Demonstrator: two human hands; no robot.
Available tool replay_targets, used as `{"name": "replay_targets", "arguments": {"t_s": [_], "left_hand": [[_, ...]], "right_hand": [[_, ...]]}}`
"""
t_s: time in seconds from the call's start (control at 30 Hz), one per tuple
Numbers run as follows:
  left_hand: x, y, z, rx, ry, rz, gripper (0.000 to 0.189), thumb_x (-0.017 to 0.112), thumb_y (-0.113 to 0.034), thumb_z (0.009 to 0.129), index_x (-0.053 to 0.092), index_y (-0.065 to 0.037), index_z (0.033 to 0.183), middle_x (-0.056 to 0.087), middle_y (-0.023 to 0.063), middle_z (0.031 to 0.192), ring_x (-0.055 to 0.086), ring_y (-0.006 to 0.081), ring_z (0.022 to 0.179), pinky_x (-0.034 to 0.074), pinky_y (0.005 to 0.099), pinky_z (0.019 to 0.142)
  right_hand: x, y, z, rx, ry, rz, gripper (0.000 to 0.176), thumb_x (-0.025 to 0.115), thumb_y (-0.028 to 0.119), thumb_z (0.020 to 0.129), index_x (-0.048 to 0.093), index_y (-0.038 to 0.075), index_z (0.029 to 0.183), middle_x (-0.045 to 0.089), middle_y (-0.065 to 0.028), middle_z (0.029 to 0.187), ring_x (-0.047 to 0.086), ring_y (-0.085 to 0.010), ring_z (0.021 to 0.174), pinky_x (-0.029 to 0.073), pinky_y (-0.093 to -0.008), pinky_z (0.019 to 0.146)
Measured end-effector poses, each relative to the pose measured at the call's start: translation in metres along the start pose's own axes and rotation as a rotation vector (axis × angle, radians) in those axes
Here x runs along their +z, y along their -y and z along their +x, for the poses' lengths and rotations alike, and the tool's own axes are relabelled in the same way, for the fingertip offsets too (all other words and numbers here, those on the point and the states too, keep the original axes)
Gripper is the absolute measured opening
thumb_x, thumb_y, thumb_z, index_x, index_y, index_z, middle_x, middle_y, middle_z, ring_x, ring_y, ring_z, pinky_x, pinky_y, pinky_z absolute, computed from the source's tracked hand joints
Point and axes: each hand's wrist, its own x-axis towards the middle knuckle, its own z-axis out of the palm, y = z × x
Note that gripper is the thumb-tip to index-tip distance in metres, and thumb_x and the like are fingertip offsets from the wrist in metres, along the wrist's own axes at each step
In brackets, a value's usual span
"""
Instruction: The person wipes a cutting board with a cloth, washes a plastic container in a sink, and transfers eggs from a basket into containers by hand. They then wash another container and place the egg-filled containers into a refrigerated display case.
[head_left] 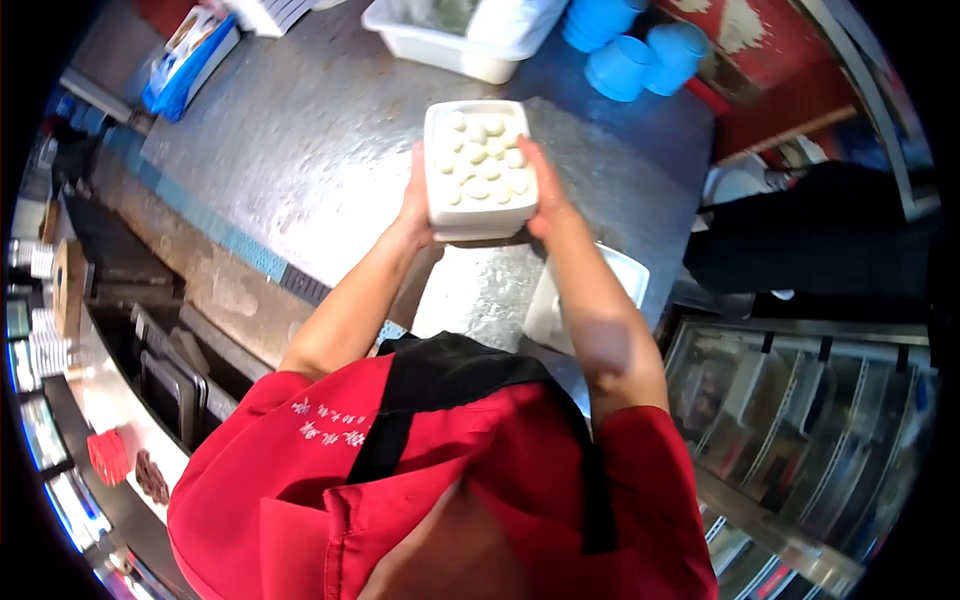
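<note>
A white rectangular tub (483, 224) is held out in front of me over the metal table. Small, round, white egg-like balls (478, 160) fill it near the top. My left hand (416, 205) presses against its left wall, and my right hand (544, 190) grips the right wall, fingers up by the rim. Both palms face inward, with the tub between them. Beneath my right forearm, partly covered by it, stands another white container (544, 312).
At the table's (300, 140) far side is a larger white bin (430, 45) with a pale bag in it. Several blue cups (618, 68) stand to its right. A blue-lined tray (198, 62) sits at the far left corner. To my right is a rack of compartments (800, 400).
</note>
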Motion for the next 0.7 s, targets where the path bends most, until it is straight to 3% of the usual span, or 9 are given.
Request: {"name": "replay_targets", "arguments": {"t_s": [0.1, 0.13, 0.23, 0.27, 0.33, 0.37, 0.43, 0.6, 0.7], "left_hand": [[-0.011, -0.005, -0.009, -0.014, 0.095, -0.007, 0.064, 0.025, -0.053, 0.092, 0.038, -0.003, 0.13, 0.046, 0.0134, 0.128, 0.05, 0.0254, 0.113, 0.041, 0.036, 0.096], [-0.012, -0.005, -0.019, 0.04, 0.027, 0.042, 0.062, 0.027, -0.051, 0.093, 0.039, -0.003, 0.13, 0.047, 0.0129, 0.127, 0.05, 0.0248, 0.113, 0.041, 0.0359, 0.096], [-0.005, -0.027, -0.048, 0.099, -0.048, 0.1, 0.048, 0.039, -0.039, 0.094, 0.042, -0.005, 0.127, 0.05, 0.0106, 0.124, 0.051, 0.0231, 0.111, 0.042, 0.0359, 0.094], [0.0, -0.033, -0.061, 0.091, 0.086, 0.073, 0.045, 0.041, -0.035, 0.094, 0.043, -0.004, 0.126, 0.051, 0.0107, 0.124, 0.051, 0.0223, 0.111, 0.043, 0.0359, 0.093], [-0.016, -0.036, -0.064, -0.03, 0.075, 0.06, 0.042, 0.039, -0.027, 0.094, 0.042, -0.001, 0.126, 0.05, 0.0138, 0.124, 0.051, 0.0282, 0.11, 0.042, 0.0423, 0.094], [-0.025, -0.035, -0.067, -0.01, 0.139, 0.096, 0.044, 0.046, -0.027, 0.091, 0.042, -0.001, 0.127, 0.049, 0.0156, 0.124, 0.051, 0.0302, 0.11, 0.041, 0.0451, 0.095], [-0.024, -0.016, -0.067, -0.119, 0.216, 0.08, 0.044, 0.046, -0.027, 0.091, 0.042, -0.001, 0.127, 0.049, 0.0156, 0.124, 0.051, 0.0302, 0.11, 0.041, 0.0451, 0.095], [0.017, 0.058, -0.087, -0.425, 0.376, 0.01, 0.044, 0.046, -0.027, 0.091, 0.042, -0.001, 0.127, 0.049, 0.0156, 0.124, 0.051, 0.0301, 0.11, 0.041, 0.0451, 0.095], [0.051, 0.105, -0.116, -0.62, 0.498, -0.006, 0.044, 0.047, -0.027, 0.091, 0.042, -0.001, 0.127, 0.049, 0.0157, 0.124, 0.051, 0.0301, 0.11, 0.041, 0.045, 0.095]], "right_hand": [[0.0, -0.023, -0.006, -0.047, -0.038, 0.023, 0.058, 0.054, 0.047, 0.081, 0.052, 0.003, 0.118, 0.058, -0.0126, 0.114, 0.058, -0.0238, 0.101, 0.043, -0.0345, 0.092], [-0.003, -0.03, -0.006, -0.067, 0.027, 0.046, 0.057, 0.054, 0.047, 0.08, 0.052, 0.003, 0.117, 0.059, -0.0125, 0.112, 0.059, -0.0232, 0.099, 0.044, -0.034, 0.09], [0.03, -0.02, -0.063, -0.138, -0.061, 0.062, 0.053, 0.053, 0.044, 0.082, 0.052, 0.003, 0.116, 0.06, -0.0116, 0.108, 0.061, -0.022, 0.096, 0.046, -0.0331, 0.087], [0.042, -0.012, -0.089, -0.18, -0.023, 0.081, 0.055, 0.054, 0.045, 0.082, 0.051, 0.003, 0.117, 0.06, -0.0112, 0.109, 0.06, -0.0215, 0.097, 0.046, -0.0337, 0.087], [0.047, -0.005, -0.129, -0.31, -0.125, 0.046, 0.053, 0.055, 0.041, 0.083, 0.048, 0.006, 0.122, 0.057, -0.01, 0.114, 0.056, -0.0192, 0.102, 0.045, -0.0324, 0.087], [0.045, -0.004, -0.144, -0.412, -0.112, 0.027, 0.053, 0.054, 0.039, 0.083, 0.045, 0.008, 0.126, 0.055, -0.0085, 0.115, 0.054, -0.0172, 0.103, 0.042, -0.0305, 0.089], [0.052, 0.008, -0.196, -0.546, -0.155, 0.022, 0.059, 0.054, 0.037, 0.084, 0.038, 0.006, 0.132, 0.053, -0.0078, 0.119, 0.051, -0.0153, 0.107, 0.04, -0.0289, 0.092], [0.056, 0.009, -0.298, -0.643, -0.371, -0.022, 0.055, 0.049, 0.029, 0.09, 0.031, 0.004, 0.136, 0.05, -0.0094, 0.124, 0.05, -0.0153, 0.111, 0.041, -0.0271, 0.092], [0.041, -0.019, -0.352, -0.678, -0.522, -0.017, 0.056, 0.045, 0.034, 0.092, 0.03, 0.003, 0.136, 0.046, -0.0097, 0.128, 0.046, -0.0163, 0.116, 0.037, -0.0281, 0.097]]}}
